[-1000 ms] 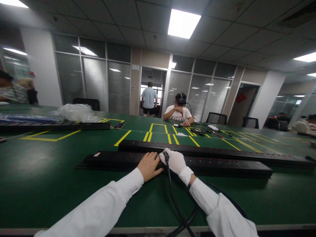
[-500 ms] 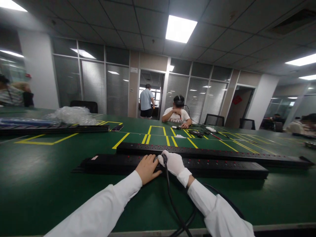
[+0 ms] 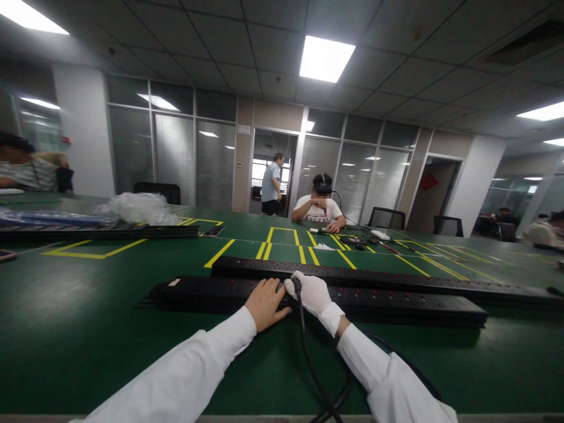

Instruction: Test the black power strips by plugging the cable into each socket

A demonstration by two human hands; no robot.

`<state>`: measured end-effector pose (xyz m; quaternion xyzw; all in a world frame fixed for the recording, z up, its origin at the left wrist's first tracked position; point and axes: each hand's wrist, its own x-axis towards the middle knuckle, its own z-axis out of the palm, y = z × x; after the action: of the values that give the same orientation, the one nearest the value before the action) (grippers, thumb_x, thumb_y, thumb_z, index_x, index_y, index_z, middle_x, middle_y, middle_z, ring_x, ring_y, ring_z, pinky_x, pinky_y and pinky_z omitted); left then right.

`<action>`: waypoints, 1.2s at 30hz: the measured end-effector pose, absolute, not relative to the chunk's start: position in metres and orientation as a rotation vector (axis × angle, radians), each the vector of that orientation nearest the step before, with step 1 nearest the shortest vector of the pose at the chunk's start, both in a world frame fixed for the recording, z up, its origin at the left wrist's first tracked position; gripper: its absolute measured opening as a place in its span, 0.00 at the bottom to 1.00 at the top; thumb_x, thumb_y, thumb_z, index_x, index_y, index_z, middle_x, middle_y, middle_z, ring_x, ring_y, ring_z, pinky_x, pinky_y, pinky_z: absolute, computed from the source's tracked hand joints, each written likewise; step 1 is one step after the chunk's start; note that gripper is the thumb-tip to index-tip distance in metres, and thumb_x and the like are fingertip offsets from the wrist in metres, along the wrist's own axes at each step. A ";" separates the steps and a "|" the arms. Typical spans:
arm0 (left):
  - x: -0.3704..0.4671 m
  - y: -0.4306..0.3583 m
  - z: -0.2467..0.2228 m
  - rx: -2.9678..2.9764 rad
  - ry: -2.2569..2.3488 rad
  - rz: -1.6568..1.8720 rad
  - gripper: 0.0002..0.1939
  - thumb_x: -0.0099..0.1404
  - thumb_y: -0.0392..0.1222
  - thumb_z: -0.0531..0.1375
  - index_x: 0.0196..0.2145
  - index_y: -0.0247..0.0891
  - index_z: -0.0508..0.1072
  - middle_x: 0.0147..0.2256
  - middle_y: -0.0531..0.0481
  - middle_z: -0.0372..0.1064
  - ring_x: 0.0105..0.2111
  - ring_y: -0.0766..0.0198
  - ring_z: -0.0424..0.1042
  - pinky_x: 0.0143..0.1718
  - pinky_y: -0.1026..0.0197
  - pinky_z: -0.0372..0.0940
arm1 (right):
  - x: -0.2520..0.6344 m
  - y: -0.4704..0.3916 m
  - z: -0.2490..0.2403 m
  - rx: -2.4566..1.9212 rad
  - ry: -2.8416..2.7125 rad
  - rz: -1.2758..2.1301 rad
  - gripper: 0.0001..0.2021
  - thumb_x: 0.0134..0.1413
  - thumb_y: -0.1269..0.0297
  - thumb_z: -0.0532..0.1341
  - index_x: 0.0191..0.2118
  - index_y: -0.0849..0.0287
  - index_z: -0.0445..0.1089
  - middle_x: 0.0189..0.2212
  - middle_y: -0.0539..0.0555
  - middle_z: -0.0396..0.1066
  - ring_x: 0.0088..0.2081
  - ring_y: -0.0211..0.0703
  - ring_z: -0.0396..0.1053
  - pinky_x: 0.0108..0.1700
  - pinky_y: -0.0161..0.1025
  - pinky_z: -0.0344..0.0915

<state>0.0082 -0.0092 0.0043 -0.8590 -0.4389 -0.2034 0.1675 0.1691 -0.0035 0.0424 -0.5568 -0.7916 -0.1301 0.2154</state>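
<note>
A long black power strip (image 3: 396, 306) with red-marked sockets lies across the green table in front of me. My left hand (image 3: 265, 304), bare, rests on its top near the middle, fingers stretched out and the thumb pointing right. Just right of it, my right hand (image 3: 312, 294) in a white glove is closed around a black power plug (image 3: 297, 286), held at the strip's top. Whether the plug's pins are in a socket is hidden. From the plug a thick black cable (image 3: 304, 346) runs down toward me and loops at the table's near edge.
A second long power strip (image 3: 462, 284) lies behind the first. At the left are stacked black strips (image 3: 106, 233), clear plastic wrap (image 3: 136, 208) and a phone (image 3: 214, 231). Yellow tape (image 3: 220, 254) marks the green table (image 3: 88, 329). Across it sits a person (image 3: 318, 205) near cables.
Both hands keep their places on the strip. The view has shifted slightly, and the person in the doorway has turned and moved a little to the right.
</note>
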 end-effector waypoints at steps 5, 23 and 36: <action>0.008 -0.009 0.005 -2.447 -1.229 -0.573 0.24 0.59 0.54 0.52 0.48 0.38 0.60 0.47 0.40 0.61 0.48 0.50 0.59 0.47 0.49 0.55 | 0.172 0.003 0.048 -1.529 -2.227 -0.267 0.17 0.56 0.51 0.46 0.35 0.53 0.67 0.28 0.50 0.72 0.32 0.37 0.68 0.30 0.30 0.53; 0.008 -0.007 0.001 -2.422 -1.225 -0.569 0.30 0.60 0.56 0.49 0.56 0.39 0.53 0.49 0.40 0.60 0.49 0.51 0.58 0.48 0.50 0.52 | 0.183 0.016 0.044 -1.036 -1.765 0.583 0.22 0.50 0.43 0.48 0.26 0.59 0.63 0.23 0.50 0.66 0.24 0.35 0.61 0.26 0.32 0.54; 0.008 -0.008 0.002 -2.421 -1.228 -0.551 0.30 0.60 0.56 0.49 0.56 0.39 0.52 0.49 0.40 0.59 0.50 0.51 0.58 0.49 0.50 0.52 | 0.215 0.011 0.057 -0.949 -1.712 1.028 0.21 0.50 0.45 0.51 0.27 0.60 0.66 0.21 0.49 0.62 0.19 0.30 0.55 0.20 0.30 0.49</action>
<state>0.0076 -0.0080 0.0019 -0.8590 -0.4358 -0.1954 0.1847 0.2150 0.0111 0.0567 -0.3834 -0.6922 0.4155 0.4486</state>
